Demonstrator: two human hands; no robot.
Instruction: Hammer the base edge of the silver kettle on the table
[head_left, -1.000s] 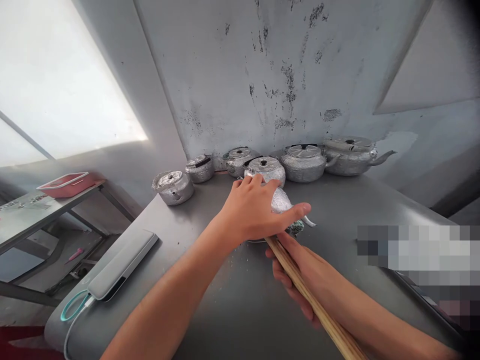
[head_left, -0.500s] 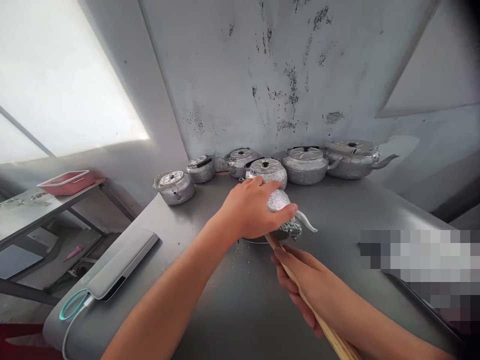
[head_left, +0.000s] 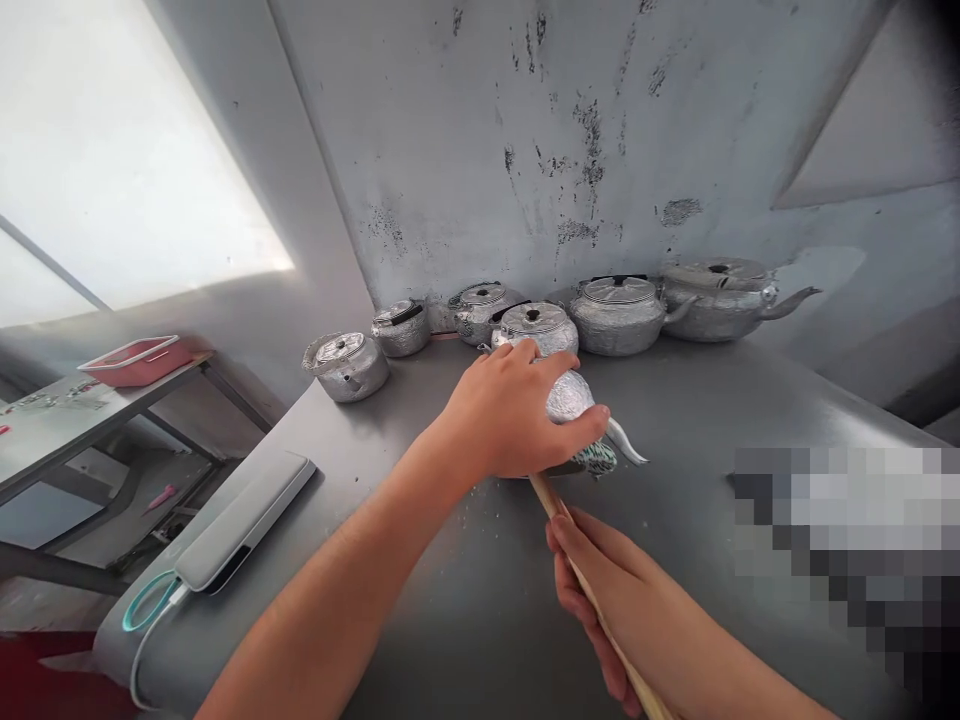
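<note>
A silver hammered kettle [head_left: 570, 396] lies tipped on its side at the middle of the grey table, its spout pointing right. My left hand [head_left: 517, 410] is spread over it and holds it, thumb and fingers apart around its body. In my right hand [head_left: 600, 580] is a long wooden stick [head_left: 616, 640], whose upper end goes to the kettle's opening under my left palm. That end is hidden. A bit of green and white patterned material [head_left: 598, 458] shows at the kettle's lower right edge.
Several silver kettles [head_left: 619, 318] stand along the wall. A grey power bank [head_left: 244, 520] with a cable lies at the left of the table [head_left: 450, 640]. A pink basket [head_left: 139, 362] sits on a side bench. A blurred patch covers the right.
The view has shifted slightly. Both hands keep their holds on the kettle and the stick; the kettle and my left hand sit a little further right.
</note>
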